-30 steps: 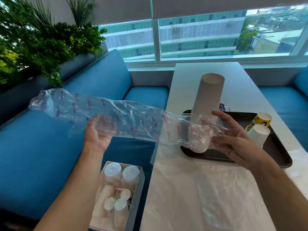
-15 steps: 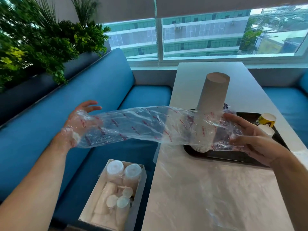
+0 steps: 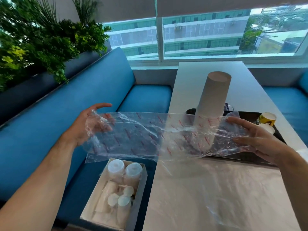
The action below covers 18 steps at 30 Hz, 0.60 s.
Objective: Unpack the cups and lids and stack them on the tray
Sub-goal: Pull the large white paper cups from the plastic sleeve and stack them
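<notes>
Clear plastic sleeve (image 3: 150,137) stretches between the left hand (image 3: 90,125) and right hand (image 3: 260,139), both spread-fingered, touching its ends.

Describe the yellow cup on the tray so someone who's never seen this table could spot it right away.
Start at the long white table under the window and find the black tray on it. A tall stack of plain white cups stands upside down at the tray's left end; the yellow cup sits at the far right corner. It alone has a printed yellow wall, unlike the white cup beside it.
</notes>
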Each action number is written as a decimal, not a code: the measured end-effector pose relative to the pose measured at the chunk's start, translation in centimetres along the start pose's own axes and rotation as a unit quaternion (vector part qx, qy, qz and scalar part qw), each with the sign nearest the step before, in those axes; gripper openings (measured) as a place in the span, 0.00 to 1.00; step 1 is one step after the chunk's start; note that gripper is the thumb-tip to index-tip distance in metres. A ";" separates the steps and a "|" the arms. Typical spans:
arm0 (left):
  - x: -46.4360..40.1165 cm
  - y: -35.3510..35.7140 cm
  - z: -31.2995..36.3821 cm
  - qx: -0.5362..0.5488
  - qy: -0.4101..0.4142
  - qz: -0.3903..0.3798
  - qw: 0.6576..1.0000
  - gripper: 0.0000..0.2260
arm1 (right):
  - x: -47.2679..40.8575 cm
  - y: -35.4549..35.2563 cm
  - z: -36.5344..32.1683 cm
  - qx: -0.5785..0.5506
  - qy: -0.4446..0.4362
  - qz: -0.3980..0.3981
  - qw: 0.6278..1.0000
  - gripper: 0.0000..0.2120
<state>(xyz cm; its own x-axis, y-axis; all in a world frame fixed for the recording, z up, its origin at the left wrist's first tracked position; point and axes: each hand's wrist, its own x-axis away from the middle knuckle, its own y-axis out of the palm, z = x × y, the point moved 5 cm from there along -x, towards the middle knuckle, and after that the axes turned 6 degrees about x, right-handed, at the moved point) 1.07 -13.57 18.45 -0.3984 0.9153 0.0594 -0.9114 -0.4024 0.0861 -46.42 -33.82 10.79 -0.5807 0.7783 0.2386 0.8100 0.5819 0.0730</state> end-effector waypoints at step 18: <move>0.5 -1.2 -0.6 0.015 0.028 0.068 0.997 0.06 | 1.2 -1.8 0.4 0.079 -0.018 0.017 0.997 0.41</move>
<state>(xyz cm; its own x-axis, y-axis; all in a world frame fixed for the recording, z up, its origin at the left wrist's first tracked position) 1.86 -12.59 17.74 -0.5247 0.8511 0.0171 -0.8449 -0.5231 0.1115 -48.55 -33.84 10.59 -0.5583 0.8045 0.2029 0.8076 0.5829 -0.0891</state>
